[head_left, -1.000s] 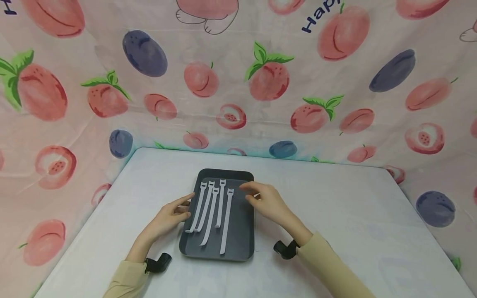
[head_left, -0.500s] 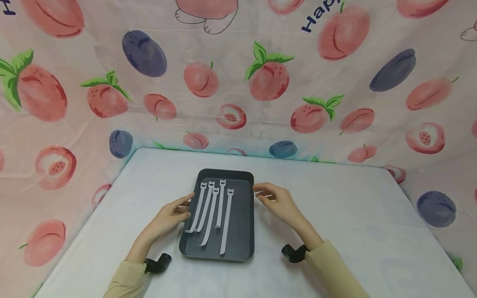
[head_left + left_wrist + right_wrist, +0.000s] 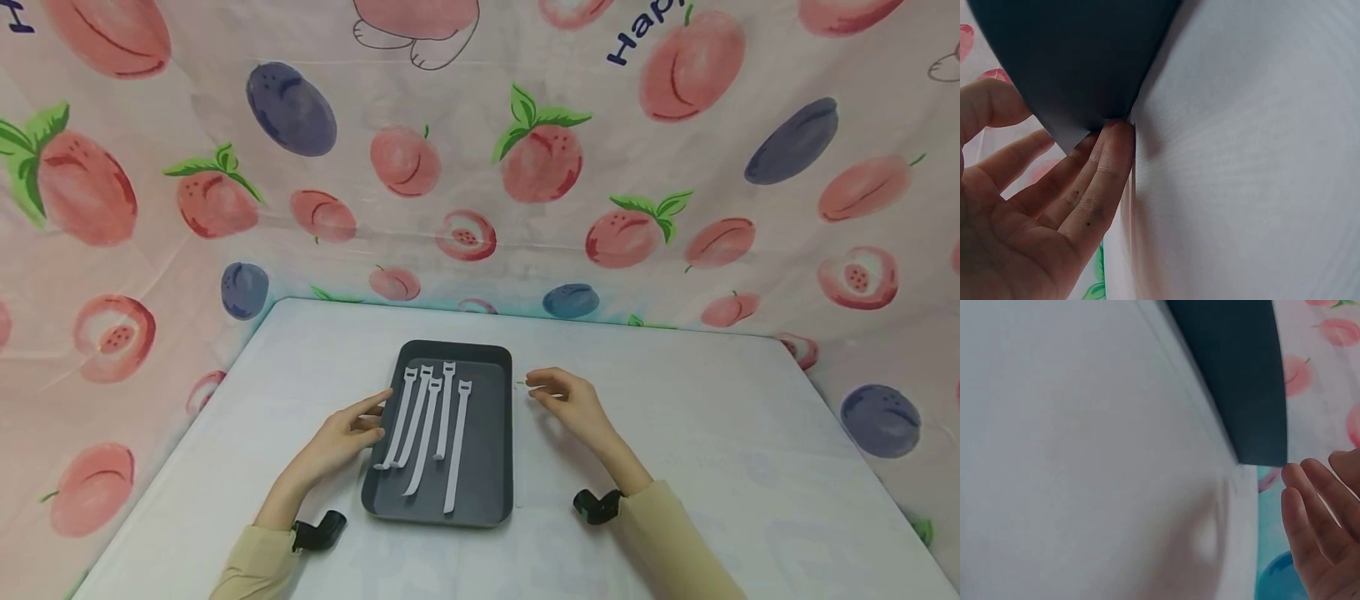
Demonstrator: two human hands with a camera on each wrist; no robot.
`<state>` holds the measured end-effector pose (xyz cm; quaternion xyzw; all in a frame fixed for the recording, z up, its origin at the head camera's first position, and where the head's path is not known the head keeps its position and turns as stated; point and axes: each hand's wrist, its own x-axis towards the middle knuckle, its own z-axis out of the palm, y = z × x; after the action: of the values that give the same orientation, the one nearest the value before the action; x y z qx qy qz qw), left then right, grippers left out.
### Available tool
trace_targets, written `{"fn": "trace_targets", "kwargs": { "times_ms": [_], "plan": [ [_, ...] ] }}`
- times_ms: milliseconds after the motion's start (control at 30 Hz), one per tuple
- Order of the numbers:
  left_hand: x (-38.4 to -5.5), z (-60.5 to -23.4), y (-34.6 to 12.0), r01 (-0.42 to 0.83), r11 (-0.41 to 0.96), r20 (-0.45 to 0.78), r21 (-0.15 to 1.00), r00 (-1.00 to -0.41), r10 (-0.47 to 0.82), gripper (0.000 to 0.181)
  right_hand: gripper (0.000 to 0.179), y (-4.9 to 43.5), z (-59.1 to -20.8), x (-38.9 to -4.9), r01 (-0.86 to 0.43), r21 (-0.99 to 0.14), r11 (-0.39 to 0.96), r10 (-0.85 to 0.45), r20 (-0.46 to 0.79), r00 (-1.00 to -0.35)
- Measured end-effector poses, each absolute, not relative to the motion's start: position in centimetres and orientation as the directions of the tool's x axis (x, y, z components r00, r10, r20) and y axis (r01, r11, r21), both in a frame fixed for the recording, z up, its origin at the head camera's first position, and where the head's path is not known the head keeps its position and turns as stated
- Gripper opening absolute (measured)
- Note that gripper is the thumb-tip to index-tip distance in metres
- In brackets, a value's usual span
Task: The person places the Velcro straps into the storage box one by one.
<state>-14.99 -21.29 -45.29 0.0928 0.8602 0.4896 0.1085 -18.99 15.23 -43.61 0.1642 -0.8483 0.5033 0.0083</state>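
Several white cable straps with slotted heads (image 3: 453,446) lie lengthwise in a dark grey tray (image 3: 491,467), mostly in its left half. Beside the tray's left edge is my left hand (image 3: 341,437). In the left wrist view, the left hand's fingers (image 3: 1094,187) touch the outside of the tray wall (image 3: 1085,56), low by the table. My right hand (image 3: 577,408) hovers just right of the tray, fingers loosely bent and holding nothing. The right wrist view has the right hand (image 3: 1322,531) apart from the tray's far corner (image 3: 1260,437).
The tray stands on a white-covered table (image 3: 712,467). Fruit-printed cloth (image 3: 465,167) rises behind the table and along its sides. A black wrist camera (image 3: 320,531) is on the left wrist and another black camera (image 3: 597,506) on the right.
My right hand has moved right, from above the tray's right edge to outside it. The left hand, the tray and the cable straps stay where they were.
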Motion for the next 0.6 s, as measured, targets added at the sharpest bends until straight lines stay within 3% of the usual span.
{"fn": "trace_targets", "kwargs": {
  "times_ms": [600],
  "plan": [
    [-14.9, -45.2, -21.4, 0.056, 0.492, -0.091, 0.868, -0.959, 0.270, 0.059, 0.030, 16.1, -45.1, -21.6, -0.184, -0.831, 0.525, -0.222, 0.075, -0.972]
  ]
}}
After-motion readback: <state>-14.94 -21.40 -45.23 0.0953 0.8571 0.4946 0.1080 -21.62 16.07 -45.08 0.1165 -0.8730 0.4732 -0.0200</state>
